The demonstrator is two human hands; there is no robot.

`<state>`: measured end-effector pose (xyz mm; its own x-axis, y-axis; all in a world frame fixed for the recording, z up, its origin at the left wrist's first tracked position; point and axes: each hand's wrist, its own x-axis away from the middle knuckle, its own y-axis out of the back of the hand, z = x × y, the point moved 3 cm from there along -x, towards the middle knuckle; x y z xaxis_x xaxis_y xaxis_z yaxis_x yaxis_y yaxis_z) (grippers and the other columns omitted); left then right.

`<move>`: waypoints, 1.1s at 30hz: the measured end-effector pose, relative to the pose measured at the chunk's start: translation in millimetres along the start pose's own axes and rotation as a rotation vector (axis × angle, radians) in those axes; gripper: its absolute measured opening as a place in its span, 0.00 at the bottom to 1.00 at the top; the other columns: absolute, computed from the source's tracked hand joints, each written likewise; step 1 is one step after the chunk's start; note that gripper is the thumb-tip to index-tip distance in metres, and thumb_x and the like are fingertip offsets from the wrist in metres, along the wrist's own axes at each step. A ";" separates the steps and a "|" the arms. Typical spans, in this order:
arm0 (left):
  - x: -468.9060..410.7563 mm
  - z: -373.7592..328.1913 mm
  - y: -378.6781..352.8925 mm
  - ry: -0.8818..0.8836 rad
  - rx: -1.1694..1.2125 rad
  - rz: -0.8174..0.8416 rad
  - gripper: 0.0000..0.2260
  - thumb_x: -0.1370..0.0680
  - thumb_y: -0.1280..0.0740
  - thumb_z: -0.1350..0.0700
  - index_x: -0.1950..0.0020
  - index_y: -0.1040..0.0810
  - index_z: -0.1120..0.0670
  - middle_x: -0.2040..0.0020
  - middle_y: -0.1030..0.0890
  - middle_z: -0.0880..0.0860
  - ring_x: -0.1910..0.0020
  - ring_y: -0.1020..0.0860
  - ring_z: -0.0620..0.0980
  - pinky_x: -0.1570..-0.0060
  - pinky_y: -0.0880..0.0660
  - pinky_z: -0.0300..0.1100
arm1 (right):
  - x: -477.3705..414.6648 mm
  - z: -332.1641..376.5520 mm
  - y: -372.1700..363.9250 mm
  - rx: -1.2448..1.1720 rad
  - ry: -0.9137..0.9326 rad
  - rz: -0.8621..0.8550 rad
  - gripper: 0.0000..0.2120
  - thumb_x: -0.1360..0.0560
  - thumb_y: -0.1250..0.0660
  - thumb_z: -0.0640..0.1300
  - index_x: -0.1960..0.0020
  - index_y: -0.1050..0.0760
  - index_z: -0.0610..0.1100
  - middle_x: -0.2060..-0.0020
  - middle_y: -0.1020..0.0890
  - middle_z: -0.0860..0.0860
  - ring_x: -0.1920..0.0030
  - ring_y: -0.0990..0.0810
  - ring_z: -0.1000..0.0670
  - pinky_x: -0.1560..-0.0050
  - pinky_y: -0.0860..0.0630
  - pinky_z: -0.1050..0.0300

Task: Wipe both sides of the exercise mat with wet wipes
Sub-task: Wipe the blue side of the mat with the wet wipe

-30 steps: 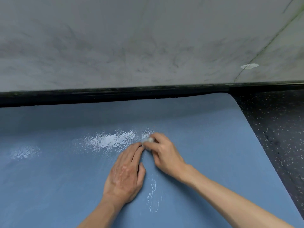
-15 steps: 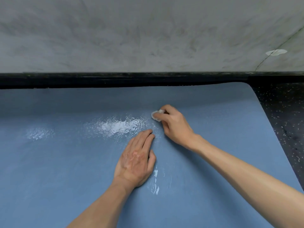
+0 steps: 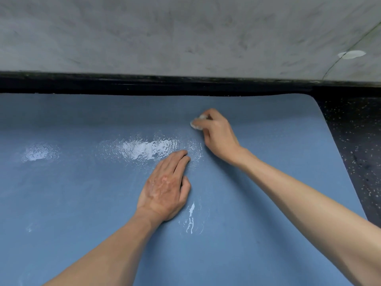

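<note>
The blue mat point(image 3: 82, 203) fills the lower two thirds of the frame, lying flat on a dark speckled floor point(image 3: 354, 141) that shows along the right edge. Its rounded far corner sits at the upper right. A grey wall point(image 3: 165, 34) takes up the top of the frame, with a black strip point(image 3: 144, 83) along its foot, just beyond the mat's far edge. A small pale spot point(image 3: 351, 54) marks the wall at the upper right.

Both bare forearms come in from the bottom of the frame and both hands are on the mat. The left hand point(image 3: 167, 188) lies palm down at the centre, fingers straight and close together, pressing on the surface. The right hand point(image 3: 218, 133) is above it and to the right, near the far edge, its fingers curled round a small white wipe point(image 3: 195, 123) held against the mat. The wipe pokes out at the hand's left side.

A shiny wet patch point(image 3: 144, 149) lies left of centre, touching the left fingertips and just below the wipe. A smaller one point(image 3: 39, 153) glints at the far left, and thin wet streaks point(image 3: 190, 219) lie just right of the left wrist.
</note>
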<state>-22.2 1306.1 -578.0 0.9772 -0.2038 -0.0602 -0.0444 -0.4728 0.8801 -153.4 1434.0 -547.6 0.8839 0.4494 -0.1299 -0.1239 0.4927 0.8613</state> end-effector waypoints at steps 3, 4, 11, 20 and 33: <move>1.1 1.7 -0.9 0.007 -0.002 0.004 0.21 0.23 0.45 0.54 0.32 0.28 0.58 0.30 0.29 0.53 0.30 0.31 0.51 0.30 0.36 0.47 | -42.0 -9.4 -4.1 0.038 -0.079 -0.007 0.15 0.22 0.41 0.32 0.42 0.20 0.39 0.47 0.26 0.37 0.49 0.25 0.39 0.52 0.33 0.59; 0.8 2.5 -1.4 0.004 -0.003 0.003 0.21 0.23 0.45 0.54 0.32 0.28 0.58 0.30 0.29 0.53 0.30 0.31 0.51 0.30 0.37 0.47 | -48.8 -9.8 -3.7 0.032 -0.063 -0.035 0.14 0.23 0.41 0.32 0.45 0.19 0.39 0.49 0.25 0.38 0.50 0.24 0.38 0.53 0.32 0.59; 0.9 2.8 0.0 0.014 -0.024 -0.006 0.21 0.24 0.44 0.54 0.32 0.27 0.58 0.31 0.27 0.54 0.31 0.30 0.53 0.30 0.38 0.45 | 24.1 -1.8 6.4 -0.017 0.132 0.052 0.19 0.24 0.47 0.42 0.53 0.17 0.39 0.59 0.23 0.41 0.60 0.21 0.40 0.60 0.22 0.49; 0.7 3.9 -1.0 0.008 -0.024 -0.006 0.21 0.24 0.43 0.54 0.32 0.28 0.58 0.30 0.28 0.53 0.31 0.32 0.52 0.29 0.41 0.42 | 22.2 -9.7 6.7 0.078 0.059 -0.033 0.17 0.27 0.46 0.39 0.54 0.18 0.40 0.60 0.24 0.41 0.62 0.23 0.40 0.62 0.23 0.49; 1.1 4.6 -1.6 -0.006 -0.027 -0.008 0.21 0.23 0.45 0.53 0.32 0.29 0.58 0.30 0.29 0.53 0.31 0.32 0.52 0.29 0.36 0.46 | 105.6 2.9 6.9 0.034 0.109 0.029 0.15 0.22 0.45 0.42 0.50 0.19 0.40 0.57 0.25 0.44 0.61 0.24 0.42 0.62 0.23 0.47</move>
<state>-22.0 1302.6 -581.7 0.9762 -0.2052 -0.0697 -0.0311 -0.4510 0.8920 -59.6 1482.8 -553.9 0.8257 0.5421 -0.1558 -0.1316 0.4536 0.8814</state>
